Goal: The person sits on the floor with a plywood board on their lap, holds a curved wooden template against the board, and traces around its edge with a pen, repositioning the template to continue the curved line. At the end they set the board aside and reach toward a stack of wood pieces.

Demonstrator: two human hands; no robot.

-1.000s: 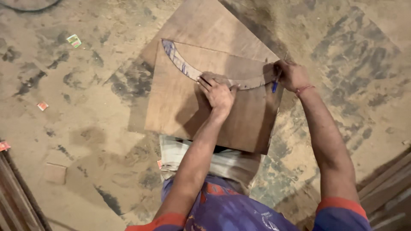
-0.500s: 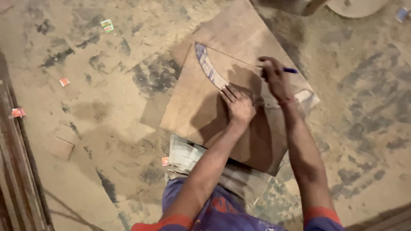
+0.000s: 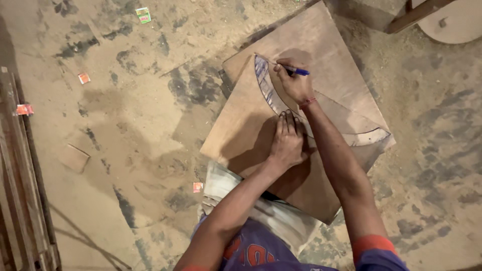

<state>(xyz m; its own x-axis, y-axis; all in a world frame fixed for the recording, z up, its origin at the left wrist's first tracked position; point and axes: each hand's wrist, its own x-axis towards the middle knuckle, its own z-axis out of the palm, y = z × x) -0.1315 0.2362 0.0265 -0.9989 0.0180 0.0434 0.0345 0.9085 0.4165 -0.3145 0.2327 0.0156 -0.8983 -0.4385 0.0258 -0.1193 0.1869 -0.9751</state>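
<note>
A brown plywood board (image 3: 251, 135) lies on the sandy floor, with a second board (image 3: 321, 40) under it at the far side. A curved crescent template (image 3: 346, 123) rests on the top board. My left hand (image 3: 287, 143) presses flat on the template's near edge, fingers together. My right hand (image 3: 293, 83) grips a blue pen (image 3: 296, 71), its tip at the template's upper left end. A red thread circles my right wrist.
Wooden slats (image 3: 20, 180) run along the left edge. Small paper scraps (image 3: 84, 78) dot the dusty floor, and a folded sheet (image 3: 261, 206) lies under the board's near corner. A round wooden piece (image 3: 452, 25) and a timber bar sit at top right.
My right hand has carried the pen along the template's curve from its right end to its upper left end. The left hand stays pressed on the template. The view has shifted.
</note>
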